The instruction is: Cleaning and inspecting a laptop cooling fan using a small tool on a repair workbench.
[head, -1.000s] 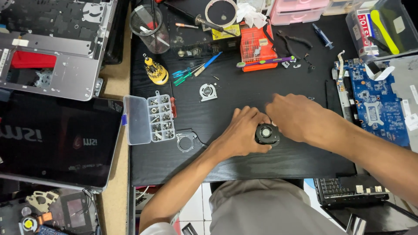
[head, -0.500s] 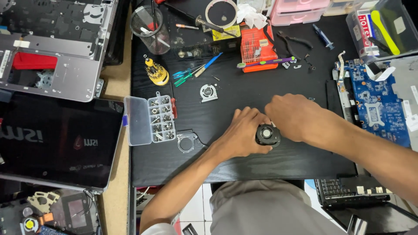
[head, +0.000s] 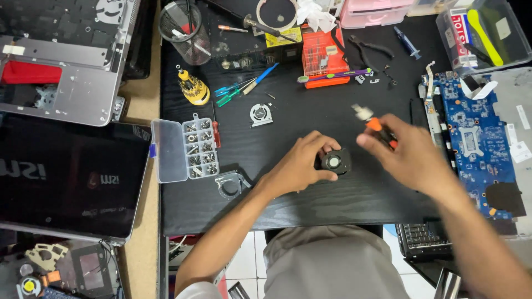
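While my left hand (head: 302,166) presses the small black fan (head: 334,161) down on the black desk (head: 299,202), fingers curled narrow around its left side, my right hand (head: 407,155) hovers just right of it. It grips a small orange-handled tool (head: 377,126), a bit blurred, whose long axis runs toward far left. The fan lies nearer to the left hand, touching it.

The fan (head: 334,161) is black with a pale grey hub. The tool (head: 376,125) is orange with a whitish tip. The table (head: 310,205) is black with a wood grain. The board (head: 468,138) is blue with a black patch. The screw box (head: 185,148) is clear with a blue clasp. The bit holder (head: 195,88) is yellow. The case (head: 324,58) is orange-red.
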